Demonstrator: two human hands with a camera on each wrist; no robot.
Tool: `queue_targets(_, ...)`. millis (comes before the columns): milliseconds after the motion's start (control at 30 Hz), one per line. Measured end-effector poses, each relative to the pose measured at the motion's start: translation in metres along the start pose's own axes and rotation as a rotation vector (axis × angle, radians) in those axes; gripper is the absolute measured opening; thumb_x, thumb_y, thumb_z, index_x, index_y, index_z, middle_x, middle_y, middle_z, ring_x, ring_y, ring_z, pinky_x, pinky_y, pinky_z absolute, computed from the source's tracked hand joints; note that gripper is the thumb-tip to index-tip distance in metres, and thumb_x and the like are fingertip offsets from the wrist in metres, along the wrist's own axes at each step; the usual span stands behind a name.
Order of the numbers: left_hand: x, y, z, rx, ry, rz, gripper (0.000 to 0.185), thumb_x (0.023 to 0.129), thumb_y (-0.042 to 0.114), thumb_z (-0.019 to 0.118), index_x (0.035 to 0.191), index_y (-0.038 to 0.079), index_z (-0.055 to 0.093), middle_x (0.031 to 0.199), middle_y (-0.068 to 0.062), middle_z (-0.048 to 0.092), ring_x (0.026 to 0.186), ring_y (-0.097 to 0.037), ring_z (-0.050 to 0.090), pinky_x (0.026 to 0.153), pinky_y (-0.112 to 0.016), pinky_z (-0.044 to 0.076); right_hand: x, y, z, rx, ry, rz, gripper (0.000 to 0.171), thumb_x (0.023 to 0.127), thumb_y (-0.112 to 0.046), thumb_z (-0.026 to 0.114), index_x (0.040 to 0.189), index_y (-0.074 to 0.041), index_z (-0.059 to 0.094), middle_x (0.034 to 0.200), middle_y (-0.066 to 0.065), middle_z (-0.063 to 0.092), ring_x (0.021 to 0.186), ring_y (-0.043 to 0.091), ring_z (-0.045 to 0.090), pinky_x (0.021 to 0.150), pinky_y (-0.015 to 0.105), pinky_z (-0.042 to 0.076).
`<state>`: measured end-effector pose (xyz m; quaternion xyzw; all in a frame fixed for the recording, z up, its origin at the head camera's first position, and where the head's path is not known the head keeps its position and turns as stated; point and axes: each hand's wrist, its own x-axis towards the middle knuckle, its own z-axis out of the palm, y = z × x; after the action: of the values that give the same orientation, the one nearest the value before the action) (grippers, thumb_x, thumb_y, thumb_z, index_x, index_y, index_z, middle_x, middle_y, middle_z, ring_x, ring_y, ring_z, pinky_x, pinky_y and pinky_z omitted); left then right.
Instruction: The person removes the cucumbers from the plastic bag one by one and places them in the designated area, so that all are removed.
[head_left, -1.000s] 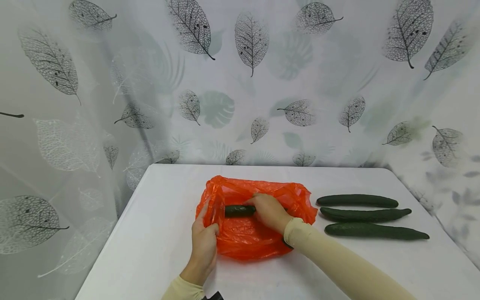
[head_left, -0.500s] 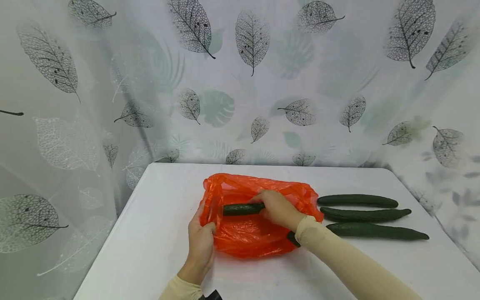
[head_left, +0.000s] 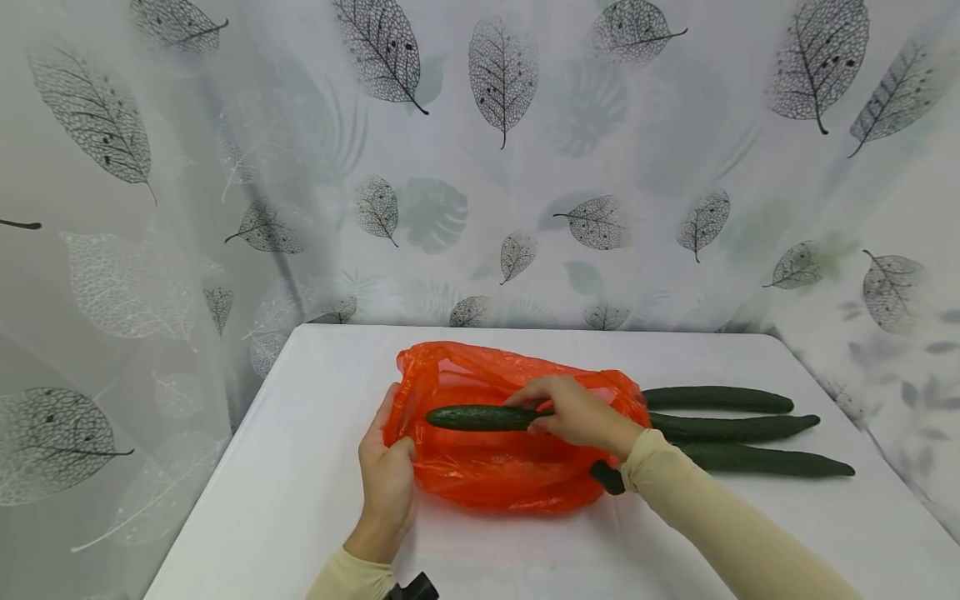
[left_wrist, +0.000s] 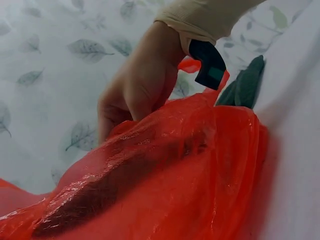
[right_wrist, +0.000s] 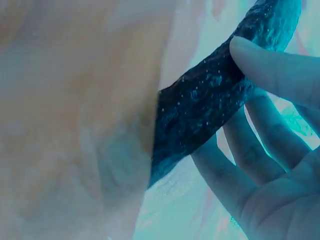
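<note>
A dark green cucumber lies level in the mouth of a red plastic bag. My right hand holds it near its right end. In the right wrist view, thumb and fingers of the right hand pinch the cucumber from opposite sides. My left hand grips the bag's left edge, thumb in front and the other fingers partly hidden behind the film. Through the red bag in the left wrist view, the cucumber shows as a dark shape.
Right of the bag, three more cucumbers lie side by side on the white table: a far one, a middle one and a near one. A leaf-patterned curtain hangs behind the table. A black device sits at the right wrist.
The right hand has drawn back to the right, and more of the cucumber shows in front of the bag. The left hand and the bag's left edge have shifted left.
</note>
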<state>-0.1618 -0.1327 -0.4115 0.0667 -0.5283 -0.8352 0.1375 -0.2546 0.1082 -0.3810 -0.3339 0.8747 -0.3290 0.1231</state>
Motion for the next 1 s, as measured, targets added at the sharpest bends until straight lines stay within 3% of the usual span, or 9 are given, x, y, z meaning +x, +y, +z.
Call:
queue_targets(267, 0.0, 0.002, 0.0, 0.005, 0.0, -0.011, 0.072, 0.08, -0.017, 0.027, 0.143, 0.016, 0.031, 0.139, 0.011, 0.035, 0.126, -0.01, 0.034, 0.102, -0.034, 0.033, -0.009, -0.013, -0.014, 0.15, -0.017, -0.023, 0.041, 0.077, -0.012, 0.072, 0.114, -0.028, 0.064, 0.109, -0.012, 0.061, 0.102, 0.012, 0.055, 0.082, 0.03, 0.049)
queue_targets(500, 0.0, 0.002, 0.0, 0.056, 0.018, -0.024, 0.071, 0.082, -0.015, 0.029, 0.144, 0.019, 0.03, 0.14, 0.014, 0.034, 0.126, -0.007, 0.033, 0.1, -0.027, 0.034, -0.014, -0.03, -0.031, 0.312, 0.001, -0.107, 0.043, 0.077, -0.01, 0.072, 0.117, -0.024, 0.063, 0.114, -0.006, 0.061, 0.106, 0.014, 0.055, 0.088, 0.032, 0.047)
queue_targets(800, 0.0, 0.002, -0.002, 0.011, 0.035, -0.004, 0.071, 0.082, -0.015, 0.027, 0.145, 0.017, 0.028, 0.14, 0.012, 0.032, 0.127, -0.01, 0.033, 0.099, -0.028, 0.035, -0.026, -0.041, -0.061, 0.492, 0.142, -0.115, 0.044, 0.08, -0.008, 0.069, 0.123, -0.015, 0.058, 0.117, 0.007, 0.059, 0.108, 0.023, 0.055, 0.083, 0.037, 0.05)
queue_targets(1000, 0.0, 0.003, -0.005, -0.057, 0.09, 0.04, 0.071, 0.082, -0.017, 0.026, 0.145, 0.016, 0.026, 0.141, 0.009, 0.031, 0.13, -0.014, 0.03, 0.1, -0.03, 0.034, -0.033, -0.045, -0.083, 0.531, 0.253, -0.119, 0.047, 0.081, -0.007, 0.067, 0.126, -0.011, 0.055, 0.115, 0.012, 0.058, 0.108, 0.027, 0.054, 0.082, 0.039, 0.05)
